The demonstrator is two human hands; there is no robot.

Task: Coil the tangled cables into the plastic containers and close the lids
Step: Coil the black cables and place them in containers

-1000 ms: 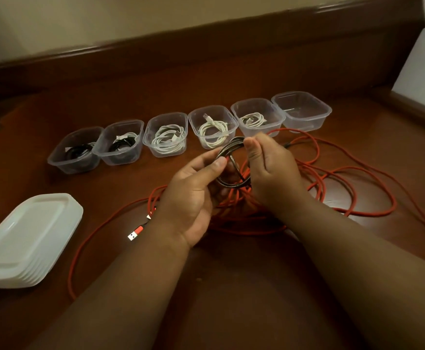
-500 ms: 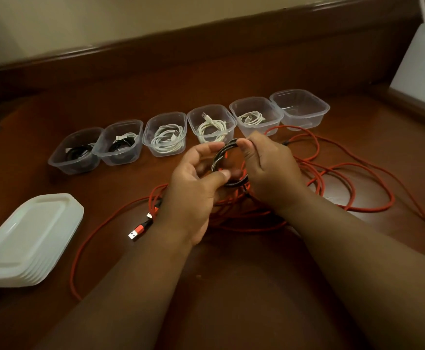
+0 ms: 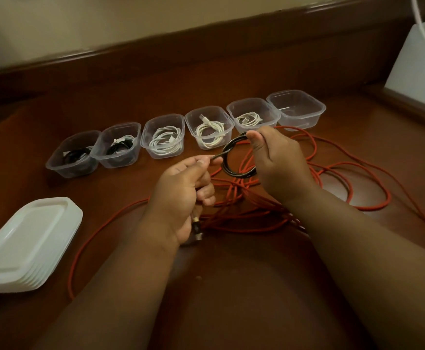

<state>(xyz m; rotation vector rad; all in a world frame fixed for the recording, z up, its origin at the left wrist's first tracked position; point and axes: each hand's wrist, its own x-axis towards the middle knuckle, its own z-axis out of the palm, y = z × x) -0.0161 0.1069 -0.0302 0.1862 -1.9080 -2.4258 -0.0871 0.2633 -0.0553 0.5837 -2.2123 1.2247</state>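
Now that the left hand (image 3: 181, 195) has drawn the dark cable (image 3: 234, 157)'s tail out leftward, the right hand (image 3: 274, 157) pinches the coil above the bench (image 3: 130, 97); it looks nearly ready for the empty far-right container (image 3: 296, 108).

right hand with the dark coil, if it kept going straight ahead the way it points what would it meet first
Most likely the container holding a small white cable, second from the right in the row, just beyond the right hand and its dark coiled cable. Depth is unclear from one view, so the hand might pass above its rim.
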